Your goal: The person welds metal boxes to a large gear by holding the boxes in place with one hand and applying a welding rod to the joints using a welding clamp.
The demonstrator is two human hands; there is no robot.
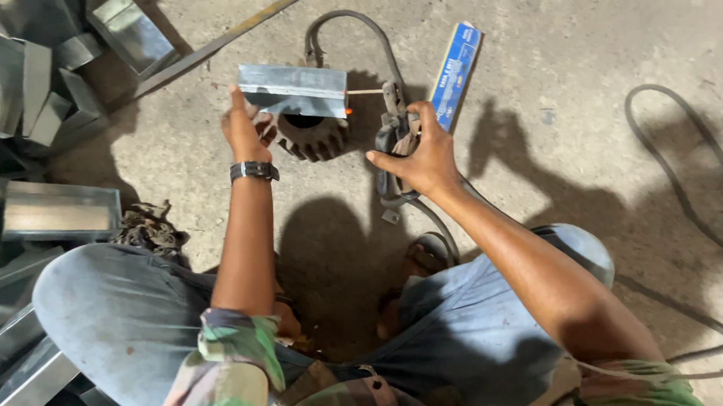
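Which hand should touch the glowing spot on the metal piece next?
Probably the right hand: it grips the welding holder, whose rod already reaches the metal piece. The left hand steadies that piece.

Silver-grey metal channel [292, 88], dark toothed gear [313, 136], blue electrode box [455, 73], black wristband [253, 170].

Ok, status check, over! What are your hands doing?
Left hand steadying sheet-metal piece on gear. Right hand gripping electrode holder, rod tip glowing at the piece's edge. Nothing between them.
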